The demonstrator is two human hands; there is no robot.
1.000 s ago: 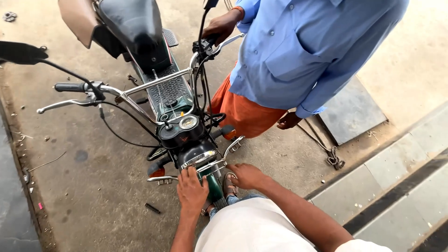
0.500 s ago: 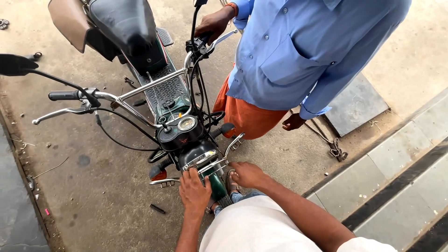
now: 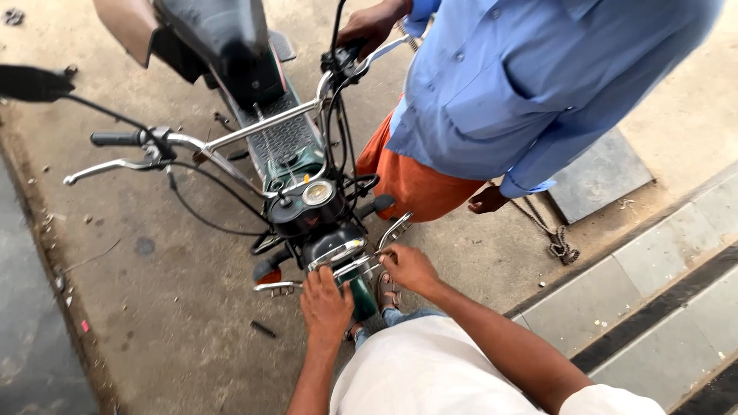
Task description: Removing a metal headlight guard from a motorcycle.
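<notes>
A dark green moped point(image 3: 307, 204) stands on the concrete, its front end toward me. My left hand point(image 3: 326, 304) lies over the green front mudguard point(image 3: 361, 296), with its fingers curled on the chrome guard bar point(image 3: 338, 253) under the headlight. My right hand point(image 3: 407, 269) is just to the right, fingertips closed on the same bar's right end. A round gauge point(image 3: 317, 192) sits above the headlight. Whatever is under my palms is hidden.
A person in a blue shirt point(image 3: 523, 84) and orange cloth stands to the right of the moped, one hand point(image 3: 369, 27) on its handlebar grip. The left handlebar and brake lever point(image 3: 115, 154) stick out leftward. A chain point(image 3: 557, 238) lies by a grey slab point(image 3: 600, 173); a tiled step runs lower right.
Both my hands stay on the chrome guard bar; the right hand's fingers have shifted slightly along it. The other person keeps hold of the handlebar.
</notes>
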